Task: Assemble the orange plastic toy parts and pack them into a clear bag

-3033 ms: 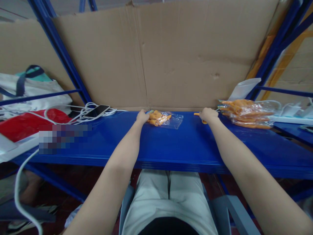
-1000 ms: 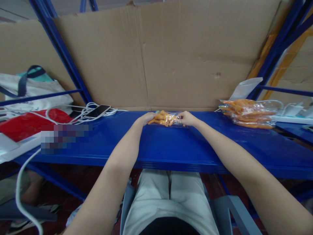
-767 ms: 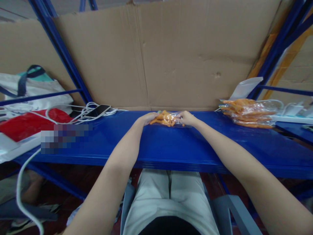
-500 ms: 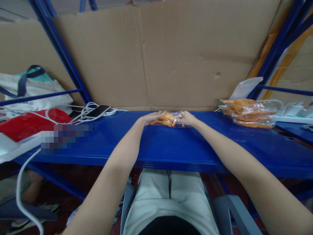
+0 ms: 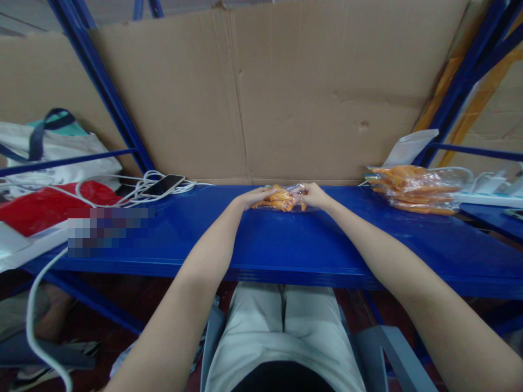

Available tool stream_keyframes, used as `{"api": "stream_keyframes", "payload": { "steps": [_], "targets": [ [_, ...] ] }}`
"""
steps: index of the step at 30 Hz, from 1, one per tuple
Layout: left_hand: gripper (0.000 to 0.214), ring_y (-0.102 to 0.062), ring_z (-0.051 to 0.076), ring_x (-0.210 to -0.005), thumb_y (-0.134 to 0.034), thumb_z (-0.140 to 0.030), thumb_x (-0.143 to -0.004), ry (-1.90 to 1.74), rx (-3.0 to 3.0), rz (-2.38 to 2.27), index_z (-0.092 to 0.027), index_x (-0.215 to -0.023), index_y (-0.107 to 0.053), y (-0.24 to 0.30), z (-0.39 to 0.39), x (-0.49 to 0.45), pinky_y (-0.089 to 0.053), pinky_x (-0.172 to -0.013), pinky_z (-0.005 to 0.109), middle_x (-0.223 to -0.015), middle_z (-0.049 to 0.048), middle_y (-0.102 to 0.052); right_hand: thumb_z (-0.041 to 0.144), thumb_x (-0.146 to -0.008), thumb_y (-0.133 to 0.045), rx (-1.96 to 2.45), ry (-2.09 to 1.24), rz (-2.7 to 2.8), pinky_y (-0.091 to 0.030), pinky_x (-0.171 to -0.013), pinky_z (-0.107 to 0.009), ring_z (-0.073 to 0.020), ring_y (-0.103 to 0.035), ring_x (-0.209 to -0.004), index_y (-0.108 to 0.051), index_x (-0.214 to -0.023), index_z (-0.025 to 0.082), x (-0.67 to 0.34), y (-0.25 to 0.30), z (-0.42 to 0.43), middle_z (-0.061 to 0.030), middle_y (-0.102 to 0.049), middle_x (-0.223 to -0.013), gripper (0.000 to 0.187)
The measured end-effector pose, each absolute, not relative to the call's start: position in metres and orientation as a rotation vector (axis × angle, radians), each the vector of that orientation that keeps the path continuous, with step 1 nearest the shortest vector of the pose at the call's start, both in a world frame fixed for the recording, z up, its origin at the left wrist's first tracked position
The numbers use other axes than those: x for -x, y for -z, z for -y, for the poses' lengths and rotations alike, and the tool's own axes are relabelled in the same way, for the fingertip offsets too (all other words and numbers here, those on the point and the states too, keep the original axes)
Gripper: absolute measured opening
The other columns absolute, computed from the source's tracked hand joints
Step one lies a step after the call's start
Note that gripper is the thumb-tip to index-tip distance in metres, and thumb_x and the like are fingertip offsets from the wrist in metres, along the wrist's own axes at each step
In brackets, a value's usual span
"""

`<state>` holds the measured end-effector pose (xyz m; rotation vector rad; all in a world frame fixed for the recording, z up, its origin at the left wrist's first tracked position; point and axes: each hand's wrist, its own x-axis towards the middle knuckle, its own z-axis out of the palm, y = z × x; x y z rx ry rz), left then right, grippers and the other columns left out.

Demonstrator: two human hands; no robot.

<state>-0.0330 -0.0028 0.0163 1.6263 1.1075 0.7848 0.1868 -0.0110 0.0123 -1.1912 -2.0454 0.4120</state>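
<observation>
A small clear plastic bag of orange pieces point(image 5: 281, 199) lies at the back of the blue shelf point(image 5: 286, 245), close to the cardboard wall. My left hand point(image 5: 252, 196) is closed on the bag's left end. My right hand point(image 5: 314, 195) pinches its right end, where the clear film bunches up. Both forearms reach straight out over the shelf. The fingertips are small in the picture and partly hidden by the bag.
A pile of filled clear bags with orange pieces point(image 5: 412, 189) lies at the right. A phone point(image 5: 162, 185) on white cables point(image 5: 134, 190) sits at the left, beside a red item point(image 5: 44, 204) and a tote bag point(image 5: 49, 149). A cardboard sheet point(image 5: 286, 92) stands behind.
Three seconds ago my right hand was far to the right on a loose orange piece; it has come to the bag. Over the last second both hands closed in and the bag bunched up slightly.
</observation>
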Motion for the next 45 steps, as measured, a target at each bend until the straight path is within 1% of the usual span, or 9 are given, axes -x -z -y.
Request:
{"api": "stream_keyframes", "payload": {
  "steps": [5,9,12,18,24,27,33,39,45],
  "targets": [
    [0.017,-0.067,0.021,-0.103,-0.064,-0.03,-0.084,-0.811,-1.628,-1.165,-0.017,-0.092,-0.071,-0.02,0.007,0.027,-0.051,-0.09,0.028,-0.107,0.0084,-0.073,0.007,-0.073,-0.059,1.202,-0.605,1.897,-0.053,-0.071,-0.023,-0.0135,-0.067,-0.073,-0.075,-0.084,0.013,-0.187,-0.014,0.01,-0.0054,-0.074,-0.086,0.021],
    [0.023,-0.067,0.022,-0.101,-0.068,-0.033,-0.079,-0.812,-1.641,-1.184,-0.017,-0.094,-0.07,-0.018,0.004,0.028,-0.052,-0.089,0.029,-0.104,0.0076,-0.074,0.005,-0.074,-0.055,1.302,-0.515,1.773,-0.051,-0.065,-0.021,-0.0124,-0.063,-0.068,-0.074,-0.077,0.014,-0.194,-0.02,0.009,-0.0032,-0.071,-0.075,0.021],
    [0.021,-0.067,0.021,-0.102,-0.067,-0.032,-0.08,-0.8,-1.641,-1.192,-0.017,-0.094,-0.07,-0.018,0.003,0.028,-0.051,-0.09,0.029,-0.105,0.0074,-0.073,0.011,-0.077,-0.061,1.388,-0.479,1.699,-0.048,-0.06,-0.021,-0.0111,-0.058,-0.062,-0.069,-0.071,0.014,-0.203,-0.027,0.011,-0.0037,-0.068,-0.07,0.01],
    [0.018,-0.065,0.02,-0.107,-0.059,-0.025,-0.085,-0.787,-1.647,-1.202,-0.018,-0.096,-0.071,-0.023,0.01,0.026,-0.05,-0.094,0.027,-0.11,0.0062,-0.073,0.036,-0.087,-0.063,1.495,-0.988,1.662,-0.028,-0.037,-0.018,-0.004,-0.034,-0.039,-0.056,-0.067,0.015,-0.219,-0.039,0.025,0.0023,-0.05,-0.051,0.03],
    [0.019,-0.065,0.021,-0.109,-0.058,-0.025,-0.087,-0.786,-1.676,-1.21,-0.018,-0.099,-0.071,-0.023,0.009,0.026,-0.049,-0.095,0.028,-0.114,0.0067,-0.071,0.042,-0.08,-0.072,1.564,-1.199,1.661,-0.016,-0.031,-0.016,-0.0005,-0.024,-0.033,-0.056,-0.064,0.014,-0.221,-0.041,0.032,0.0049,-0.046,-0.046,0.036],
    [0.023,-0.063,0.021,-0.111,-0.056,-0.027,-0.088,-0.765,-1.727,-1.207,-0.016,-0.104,-0.069,-0.018,0.003,0.027,-0.047,-0.097,0.028,-0.119,0.0084,-0.069,0.041,-0.077,-0.075,1.541,-1.261,1.699,-0.015,-0.029,-0.015,0.0005,-0.024,-0.032,-0.05,-0.057,0.015,-0.217,-0.038,0.034,0.0038,-0.047,-0.045,0.041],
    [0.053,-0.052,0.025,-0.126,-0.066,-0.035,-0.081,-0.951,-1.926,-1.297,-0.016,-0.13,-0.056,-0.011,-0.01,0.035,-0.041,-0.105,0.035,-0.136,0.0141,-0.057,0.02,-0.089,-0.061,1.546,-1.337,1.597,-0.015,-0.028,-0.013,0.0009,-0.025,-0.03,-0.049,-0.061,0.014,-0.21,-0.034,0.03,0.0046,-0.046,-0.043,0.032],
    [0.024,-0.05,0.026,-0.128,-0.071,-0.027,-0.076,-1.009,-2.343,-1.202,-0.019,-0.097,-0.075,-0.018,-0.011,0.033,-0.035,-0.11,0.041,-0.126,0.01,-0.064,0.015,-0.091,-0.057,1.499,-1.403,1.555,-0.015,-0.028,-0.013,0.0008,-0.025,-0.029,-0.049,-0.065,0.014,-0.209,-0.033,0.029,0.0048,-0.047,-0.045,0.027],
    [0.009,-0.061,0.023,-0.114,-0.07,-0.02,-0.075,-1.112,-2.334,-1.256,-0.016,-0.08,-0.077,-0.019,-0.01,0.023,-0.04,-0.106,0.04,-0.122,0.0112,-0.065,0.012,-0.092,-0.052,1.477,-1.43,1.565,-0.015,-0.029,-0.014,0.0001,-0.025,-0.03,-0.049,-0.067,0.014,-0.21,-0.031,0.027,0.0047,-0.047,-0.046,0.025]
  ]
}}
